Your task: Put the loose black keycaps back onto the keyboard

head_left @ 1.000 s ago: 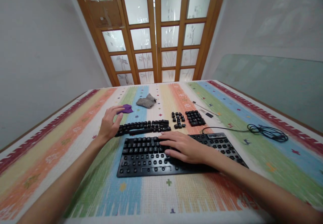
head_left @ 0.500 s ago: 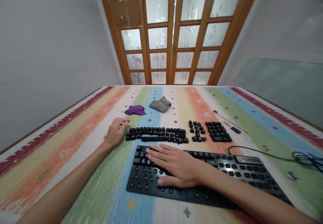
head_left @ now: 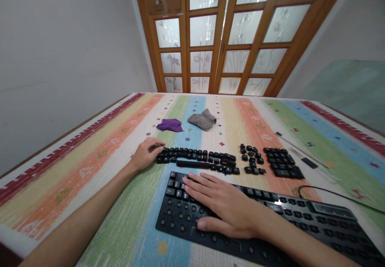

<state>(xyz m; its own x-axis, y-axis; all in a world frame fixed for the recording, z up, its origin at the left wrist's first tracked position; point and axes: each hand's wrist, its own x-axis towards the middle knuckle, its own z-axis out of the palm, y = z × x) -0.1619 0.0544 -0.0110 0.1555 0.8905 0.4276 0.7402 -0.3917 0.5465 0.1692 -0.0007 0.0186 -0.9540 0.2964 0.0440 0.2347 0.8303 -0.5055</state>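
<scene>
My right hand [head_left: 224,204] lies flat with fingers spread over the upper left of a black keyboard [head_left: 177,215], resting on it. The keyboard's lower left part shows bare key sockets, while some keycaps sit on its top rows. My left hand [head_left: 148,153] is at the left end of the loose black keycaps [head_left: 192,154] laid out in rows behind the keyboard. Its thumb and index finger close around a keycap at the end of the top row; the fingertips partly hide it. A long space bar [head_left: 192,164] lies in the front row.
Farther back lie a purple cloth [head_left: 170,125] and a grey cloth [head_left: 203,120]. More keycaps form a small cluster [head_left: 252,154] and a number-pad block [head_left: 282,162]. To the right are a thin tool [head_left: 300,148], a dark small piece [head_left: 309,162] and the keyboard cable [head_left: 339,192].
My left hand has moved right to the end of the keycap rows, and its thumb and index finger have closed in. The right hand stays on the keyboard. The view has tilted down and shifted left.
</scene>
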